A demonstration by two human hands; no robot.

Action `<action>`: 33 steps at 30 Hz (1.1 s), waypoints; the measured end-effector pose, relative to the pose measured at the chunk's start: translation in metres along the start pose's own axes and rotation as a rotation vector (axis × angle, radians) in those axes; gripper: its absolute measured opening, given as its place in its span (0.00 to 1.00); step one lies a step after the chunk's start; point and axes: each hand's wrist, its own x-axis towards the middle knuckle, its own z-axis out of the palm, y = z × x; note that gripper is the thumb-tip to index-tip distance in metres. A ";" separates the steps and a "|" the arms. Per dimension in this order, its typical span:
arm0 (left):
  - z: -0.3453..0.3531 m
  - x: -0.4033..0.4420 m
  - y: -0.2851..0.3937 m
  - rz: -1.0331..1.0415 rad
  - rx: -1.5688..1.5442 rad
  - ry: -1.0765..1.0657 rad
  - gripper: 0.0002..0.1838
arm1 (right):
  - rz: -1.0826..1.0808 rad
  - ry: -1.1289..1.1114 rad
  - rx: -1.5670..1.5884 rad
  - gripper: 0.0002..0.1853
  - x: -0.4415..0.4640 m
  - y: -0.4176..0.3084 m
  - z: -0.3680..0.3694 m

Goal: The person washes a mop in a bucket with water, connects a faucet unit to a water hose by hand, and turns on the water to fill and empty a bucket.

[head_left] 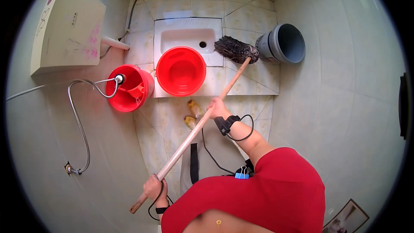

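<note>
A mop handle (185, 144) runs diagonally from lower left to upper right. My left hand (155, 188) is wrapped round it near its lower end. Farther up, my right hand (219, 108) grips the same handle around its middle. The dark, stringy mop head (236, 50) lies at the right edge of the white squat toilet (188, 24), beside a grey bucket (291, 43). A red basin (181, 71) sits over the front part of the toilet, left of the mop head.
At the left stands a red bucket (130, 88) with a red item inside and a metal hose (78, 123) reaching it. A white cistern (71, 30) hangs on the left wall. The raised tiled step (258, 87) has an edge before my feet.
</note>
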 end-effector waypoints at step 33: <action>0.008 -0.171 -0.096 -0.239 -0.033 0.335 0.10 | 0.126 0.017 -0.303 0.11 -0.173 0.089 -0.019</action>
